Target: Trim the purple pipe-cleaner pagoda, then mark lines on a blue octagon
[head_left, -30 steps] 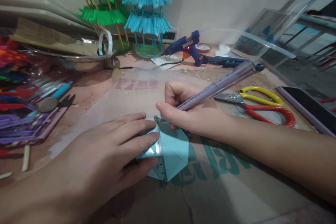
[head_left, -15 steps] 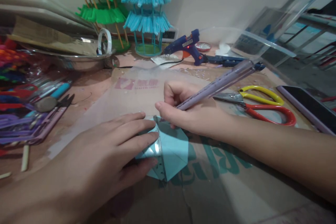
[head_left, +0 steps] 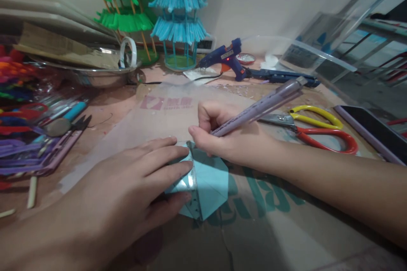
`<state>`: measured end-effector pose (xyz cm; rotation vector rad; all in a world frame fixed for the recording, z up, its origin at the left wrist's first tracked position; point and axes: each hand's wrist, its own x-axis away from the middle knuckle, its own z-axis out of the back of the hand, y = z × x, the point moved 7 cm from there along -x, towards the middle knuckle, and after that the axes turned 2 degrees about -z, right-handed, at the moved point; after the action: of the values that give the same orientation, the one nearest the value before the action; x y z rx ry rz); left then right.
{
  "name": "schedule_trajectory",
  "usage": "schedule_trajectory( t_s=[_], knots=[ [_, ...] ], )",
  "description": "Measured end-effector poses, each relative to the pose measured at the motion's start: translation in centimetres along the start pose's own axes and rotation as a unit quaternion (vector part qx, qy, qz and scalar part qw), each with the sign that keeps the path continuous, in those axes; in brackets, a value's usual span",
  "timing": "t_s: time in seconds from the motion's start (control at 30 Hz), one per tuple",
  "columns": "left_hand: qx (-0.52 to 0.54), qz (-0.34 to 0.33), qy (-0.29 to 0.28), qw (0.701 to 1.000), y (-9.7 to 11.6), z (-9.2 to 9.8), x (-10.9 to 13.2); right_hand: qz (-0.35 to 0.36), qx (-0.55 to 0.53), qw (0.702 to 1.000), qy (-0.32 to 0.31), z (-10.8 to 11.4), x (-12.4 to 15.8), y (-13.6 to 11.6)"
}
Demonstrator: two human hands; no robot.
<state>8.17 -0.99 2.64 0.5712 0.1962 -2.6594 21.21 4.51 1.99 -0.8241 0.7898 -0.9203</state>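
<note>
A light-blue piece of paper [head_left: 211, 184] with several straight edges lies on flattened cardboard [head_left: 260, 237]. Across it runs a clear ruler [head_left: 194, 203] with dark marks along its length. My left hand [head_left: 140, 178] rests flat on the ruler and the paper's left part, fingers stretched out and slightly apart. Closed in a writing grip, my right hand [head_left: 222, 131] holds a purple pen [head_left: 257, 106] that slants up to the right. The pen's tip is hidden behind the fingers, close to the ruler's far end.
Scissors [head_left: 321, 127] and a phone [head_left: 375, 131] lie right. Behind are a blue glue gun [head_left: 227, 57], a blue tiered model [head_left: 179, 25] and a green one [head_left: 124, 17]. A metal bowl [head_left: 101, 76] and pliers [head_left: 81, 123] sit left.
The pen's upper end has dipped a little, with my right hand staying near the ruler's far end. My left hand keeps its place on the ruler and paper.
</note>
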Motion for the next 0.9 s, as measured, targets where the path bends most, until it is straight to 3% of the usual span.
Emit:
schedule_trajectory(
  t_s=[0.9],
  knots=[
    [0.006, -0.001, -0.003, 1.000, 0.16, 0.01, 0.17, 0.020, -0.019, 1.000, -0.003, -0.01, 0.01, -0.31]
  ],
)
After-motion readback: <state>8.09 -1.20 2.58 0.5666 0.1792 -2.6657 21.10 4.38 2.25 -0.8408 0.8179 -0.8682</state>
